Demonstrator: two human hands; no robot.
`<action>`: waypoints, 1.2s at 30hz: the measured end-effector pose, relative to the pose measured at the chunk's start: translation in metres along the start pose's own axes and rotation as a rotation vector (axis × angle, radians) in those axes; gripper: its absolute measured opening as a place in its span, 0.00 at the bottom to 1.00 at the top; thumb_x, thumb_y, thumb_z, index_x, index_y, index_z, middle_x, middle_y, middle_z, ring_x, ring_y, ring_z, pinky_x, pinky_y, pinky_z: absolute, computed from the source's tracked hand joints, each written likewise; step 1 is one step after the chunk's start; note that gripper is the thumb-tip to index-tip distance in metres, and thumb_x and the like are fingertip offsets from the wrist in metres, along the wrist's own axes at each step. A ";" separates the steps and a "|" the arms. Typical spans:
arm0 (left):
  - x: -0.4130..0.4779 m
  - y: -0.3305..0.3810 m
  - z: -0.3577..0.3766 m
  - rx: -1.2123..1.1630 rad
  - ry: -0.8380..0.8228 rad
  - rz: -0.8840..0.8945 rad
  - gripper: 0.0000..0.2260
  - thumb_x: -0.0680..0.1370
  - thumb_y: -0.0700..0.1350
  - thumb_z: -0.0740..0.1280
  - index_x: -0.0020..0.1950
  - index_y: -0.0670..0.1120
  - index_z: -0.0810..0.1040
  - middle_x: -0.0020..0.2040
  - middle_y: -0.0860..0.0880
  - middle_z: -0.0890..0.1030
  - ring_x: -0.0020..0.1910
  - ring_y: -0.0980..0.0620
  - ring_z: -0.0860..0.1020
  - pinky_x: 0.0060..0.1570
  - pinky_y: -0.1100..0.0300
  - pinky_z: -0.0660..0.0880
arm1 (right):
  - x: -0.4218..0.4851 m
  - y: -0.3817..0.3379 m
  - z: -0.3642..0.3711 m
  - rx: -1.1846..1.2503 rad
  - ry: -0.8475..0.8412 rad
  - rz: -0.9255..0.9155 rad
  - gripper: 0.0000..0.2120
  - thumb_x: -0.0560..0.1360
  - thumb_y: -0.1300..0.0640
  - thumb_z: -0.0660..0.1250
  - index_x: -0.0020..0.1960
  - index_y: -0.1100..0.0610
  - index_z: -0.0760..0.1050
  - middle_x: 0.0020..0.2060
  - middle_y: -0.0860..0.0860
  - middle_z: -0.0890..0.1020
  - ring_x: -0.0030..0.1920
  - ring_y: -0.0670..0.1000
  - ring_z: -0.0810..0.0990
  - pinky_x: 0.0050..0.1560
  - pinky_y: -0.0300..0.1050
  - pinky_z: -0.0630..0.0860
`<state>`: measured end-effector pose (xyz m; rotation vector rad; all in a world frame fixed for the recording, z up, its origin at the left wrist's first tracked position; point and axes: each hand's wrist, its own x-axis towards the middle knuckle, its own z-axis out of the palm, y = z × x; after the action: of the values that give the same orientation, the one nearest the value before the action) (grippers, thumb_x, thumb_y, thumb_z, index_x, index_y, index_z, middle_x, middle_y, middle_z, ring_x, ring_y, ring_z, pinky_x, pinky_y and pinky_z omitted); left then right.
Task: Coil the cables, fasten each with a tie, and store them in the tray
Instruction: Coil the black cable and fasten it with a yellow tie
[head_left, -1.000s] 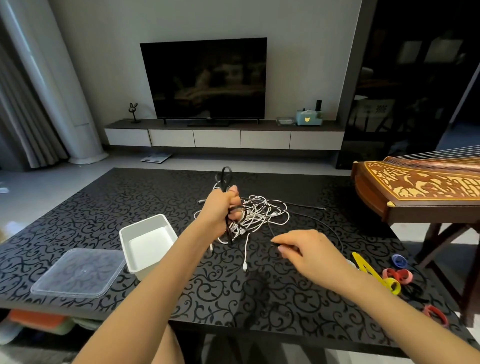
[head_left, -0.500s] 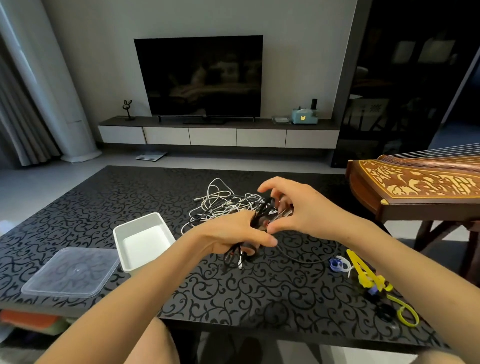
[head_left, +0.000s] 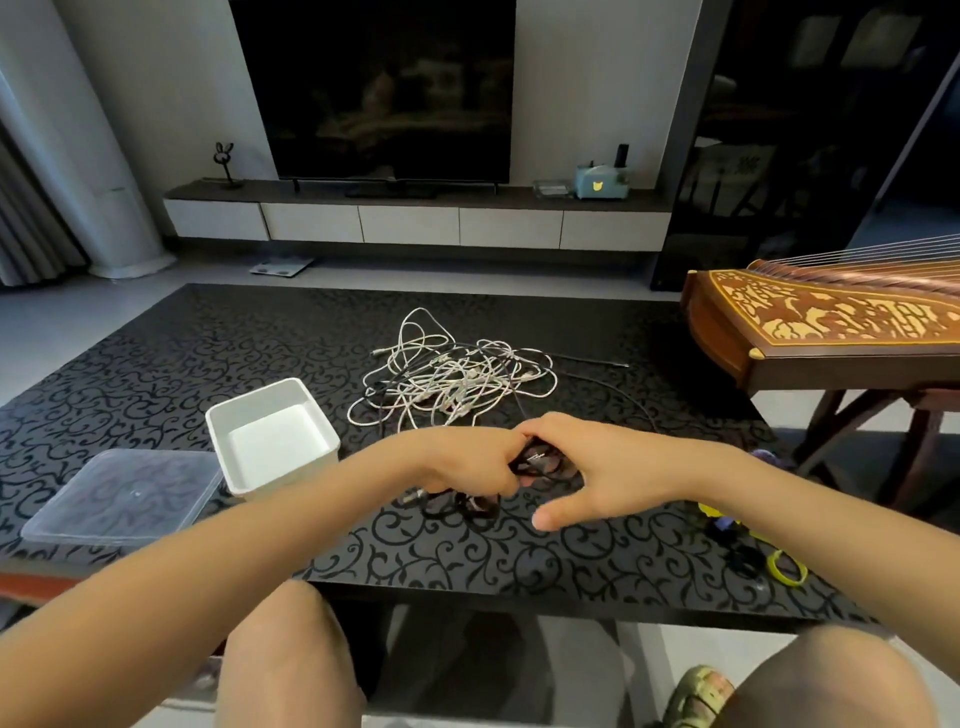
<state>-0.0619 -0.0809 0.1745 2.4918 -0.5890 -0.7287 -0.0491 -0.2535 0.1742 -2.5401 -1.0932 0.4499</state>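
Table (head_left: 156, 364) carries all items. Tangled white cables (head_left: 452, 379) lie just beyond the fingers. White tray (head_left: 283, 474) stands left of the fingers, near them. Left hand (head_left: 467, 464) and right hand (head_left: 597, 467) meet, fingers curled round the black cable coil (head_left: 540, 461). Yellow tie (head_left: 787, 570) lies right of the fingers.

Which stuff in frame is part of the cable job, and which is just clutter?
Job:
- left hand and right hand, both holding the black cable
- white cable tangle
- white tray
- yellow tie

Lying about:
- clear lid
- zither
- TV
- floor scale
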 end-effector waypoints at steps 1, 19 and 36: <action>0.002 0.002 0.004 0.069 -0.003 -0.008 0.10 0.78 0.38 0.61 0.59 0.39 0.73 0.53 0.44 0.78 0.51 0.47 0.75 0.48 0.60 0.70 | 0.000 0.000 0.002 0.084 0.003 0.039 0.27 0.69 0.41 0.72 0.64 0.49 0.68 0.55 0.45 0.76 0.51 0.42 0.76 0.52 0.37 0.73; 0.012 0.004 0.049 0.791 0.122 0.224 0.11 0.75 0.34 0.60 0.56 0.42 0.70 0.49 0.44 0.75 0.49 0.43 0.75 0.42 0.51 0.69 | -0.033 0.020 0.042 0.338 -0.186 0.148 0.16 0.81 0.52 0.57 0.36 0.54 0.66 0.27 0.46 0.68 0.24 0.41 0.65 0.29 0.32 0.63; 0.024 0.001 0.065 -0.021 -0.287 0.062 0.08 0.77 0.43 0.66 0.39 0.50 0.73 0.33 0.53 0.73 0.33 0.55 0.71 0.36 0.61 0.70 | -0.055 0.029 0.077 -0.467 0.023 -0.067 0.16 0.82 0.46 0.53 0.51 0.58 0.70 0.42 0.55 0.78 0.39 0.57 0.76 0.36 0.45 0.58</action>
<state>-0.0820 -0.1144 0.1179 2.3550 -0.7514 -1.0724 -0.0984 -0.2990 0.1012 -2.8784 -1.4058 0.1570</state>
